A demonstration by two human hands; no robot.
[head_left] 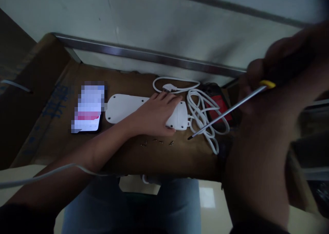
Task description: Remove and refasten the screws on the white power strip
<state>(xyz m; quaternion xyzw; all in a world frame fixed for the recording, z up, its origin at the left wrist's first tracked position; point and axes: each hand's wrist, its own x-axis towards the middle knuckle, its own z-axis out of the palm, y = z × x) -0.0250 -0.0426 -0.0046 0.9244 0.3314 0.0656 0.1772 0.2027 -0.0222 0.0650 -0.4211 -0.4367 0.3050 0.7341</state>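
A white power strip (123, 107) lies flat with its back up and dark screw holes along its edges. My left hand (155, 114) grips across it, fingers over the far edge and thumb at the near edge. In my right hand (267, 67), raised at the right, is a screwdriver (232, 108) with a yellow collar and a long metal shaft. Its dark tip points down to the left, apart from the strip. Several small screws (160, 142) lie loose in front of my left hand. Shadow hides much of the screwdriver's handle.
A white coiled cable (202, 115) and its plug (169, 87) lie by the strip. Behind the coil is a red and black object (218, 107). A lit phone (88, 107) rests at left on the brown cardboard surface (164, 163). A metal-edged wall panel (154, 57) stands behind.
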